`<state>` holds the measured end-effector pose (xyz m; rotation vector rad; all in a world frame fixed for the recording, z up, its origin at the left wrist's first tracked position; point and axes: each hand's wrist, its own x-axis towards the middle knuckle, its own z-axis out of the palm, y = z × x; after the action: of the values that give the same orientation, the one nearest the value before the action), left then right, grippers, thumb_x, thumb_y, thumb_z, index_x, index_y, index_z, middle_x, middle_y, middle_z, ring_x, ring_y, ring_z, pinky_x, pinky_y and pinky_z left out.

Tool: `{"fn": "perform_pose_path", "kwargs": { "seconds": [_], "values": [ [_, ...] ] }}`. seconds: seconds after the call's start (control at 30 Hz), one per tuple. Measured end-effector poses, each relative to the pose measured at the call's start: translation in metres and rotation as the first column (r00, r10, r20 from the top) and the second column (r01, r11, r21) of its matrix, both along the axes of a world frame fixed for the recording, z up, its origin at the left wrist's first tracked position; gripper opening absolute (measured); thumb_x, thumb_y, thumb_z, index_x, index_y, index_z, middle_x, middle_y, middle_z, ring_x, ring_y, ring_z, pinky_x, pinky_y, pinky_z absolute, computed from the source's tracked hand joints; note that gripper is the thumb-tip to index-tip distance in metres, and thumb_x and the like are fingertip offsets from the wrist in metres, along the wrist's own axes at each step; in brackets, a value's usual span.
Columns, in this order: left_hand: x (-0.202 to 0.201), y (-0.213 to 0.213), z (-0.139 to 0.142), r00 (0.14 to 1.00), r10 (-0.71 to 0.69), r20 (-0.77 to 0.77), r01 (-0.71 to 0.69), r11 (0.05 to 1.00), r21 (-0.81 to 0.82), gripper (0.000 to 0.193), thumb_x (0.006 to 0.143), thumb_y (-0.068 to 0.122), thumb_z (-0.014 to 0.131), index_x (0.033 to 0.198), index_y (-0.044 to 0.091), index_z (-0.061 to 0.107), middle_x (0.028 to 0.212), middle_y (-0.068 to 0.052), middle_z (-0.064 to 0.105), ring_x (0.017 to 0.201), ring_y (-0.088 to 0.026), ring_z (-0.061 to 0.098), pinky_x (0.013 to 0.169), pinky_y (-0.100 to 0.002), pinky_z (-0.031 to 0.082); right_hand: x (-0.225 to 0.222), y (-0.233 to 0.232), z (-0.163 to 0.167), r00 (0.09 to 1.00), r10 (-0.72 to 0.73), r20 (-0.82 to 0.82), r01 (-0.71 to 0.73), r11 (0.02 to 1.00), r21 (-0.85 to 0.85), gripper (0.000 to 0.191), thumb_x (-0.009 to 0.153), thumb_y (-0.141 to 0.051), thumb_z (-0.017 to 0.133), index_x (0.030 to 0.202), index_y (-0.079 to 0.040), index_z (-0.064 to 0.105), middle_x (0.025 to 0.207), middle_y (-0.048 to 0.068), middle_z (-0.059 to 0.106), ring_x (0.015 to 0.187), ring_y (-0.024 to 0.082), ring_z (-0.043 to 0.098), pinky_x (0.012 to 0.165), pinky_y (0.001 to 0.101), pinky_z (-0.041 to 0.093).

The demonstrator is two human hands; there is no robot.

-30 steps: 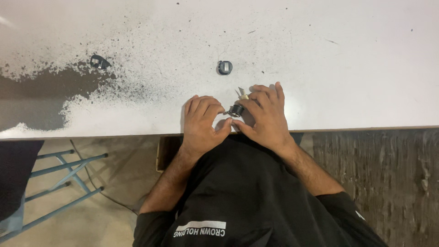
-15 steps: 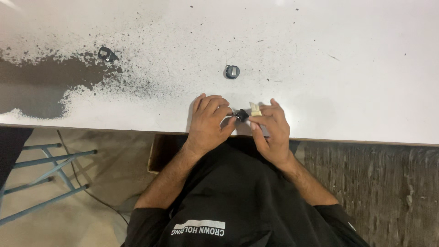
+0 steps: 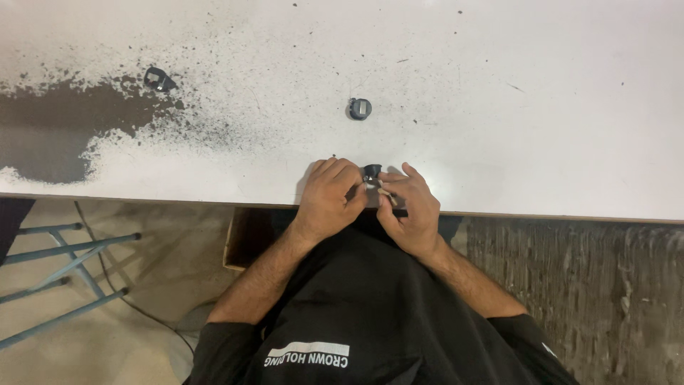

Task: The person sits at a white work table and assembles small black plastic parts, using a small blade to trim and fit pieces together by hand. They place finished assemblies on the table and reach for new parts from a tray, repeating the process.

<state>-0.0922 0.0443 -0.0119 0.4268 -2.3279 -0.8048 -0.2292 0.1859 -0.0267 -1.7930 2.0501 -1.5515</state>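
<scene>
Lower centre, table (image 3: 499, 85) edge: left hand (image 3: 329, 196) and right hand (image 3: 410, 207) pinch a small black part (image 3: 371, 171), mostly hidden by curled fingers. Details unclear.

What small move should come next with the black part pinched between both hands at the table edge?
Probably keep the left hand steady while the right hand seats the small round black plastic part: both hands pinch it together just above the white table, and the thin pale pieces by the fingertips look unfinished.

White table (image 3: 499, 85) paint looks matt, worn, speckled.
</scene>
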Motion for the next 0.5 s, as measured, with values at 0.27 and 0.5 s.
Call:
{"fn": "perform_pose_path", "kwargs": {
  "seconds": [0.27, 0.5],
  "values": [
    [-0.003, 0.006, -0.007, 0.999, 0.003, -0.046, -0.001, 0.999, 0.038, 0.016, 0.082, 0.003, 0.073, 0.088, 0.006, 0.059, 0.090, -0.007, 0.062, 0.087, -0.027, 0.061, 0.081, -0.042, 0.046, -0.002, 0.000, 0.001, 0.997, 0.026, -0.066, -0.024, 1.000, 0.018, 0.030, 0.081, 0.004, 0.076, 0.108, -0.003, 0.064, 0.114, 0.016, 0.073, 0.115, 0.034, 0.071, 0.116, 0.0544, 0.046],
    [-0.004, 0.005, -0.011, 1.000, -0.003, -0.020, 0.004, 0.999, 0.043, 0.016, 0.081, 0.003, 0.072, 0.084, 0.008, 0.058, 0.088, -0.005, 0.062, 0.084, -0.024, 0.060, 0.079, -0.041, 0.046, -0.003, 0.000, -0.010, 0.998, 0.060, -0.029, -0.062, 0.997, -0.048, 0.032, 0.082, 0.007, 0.073, 0.110, -0.004, 0.062, 0.107, 0.014, 0.072, 0.115, 0.032, 0.072, 0.117, 0.0555, 0.047]
  ]
}}
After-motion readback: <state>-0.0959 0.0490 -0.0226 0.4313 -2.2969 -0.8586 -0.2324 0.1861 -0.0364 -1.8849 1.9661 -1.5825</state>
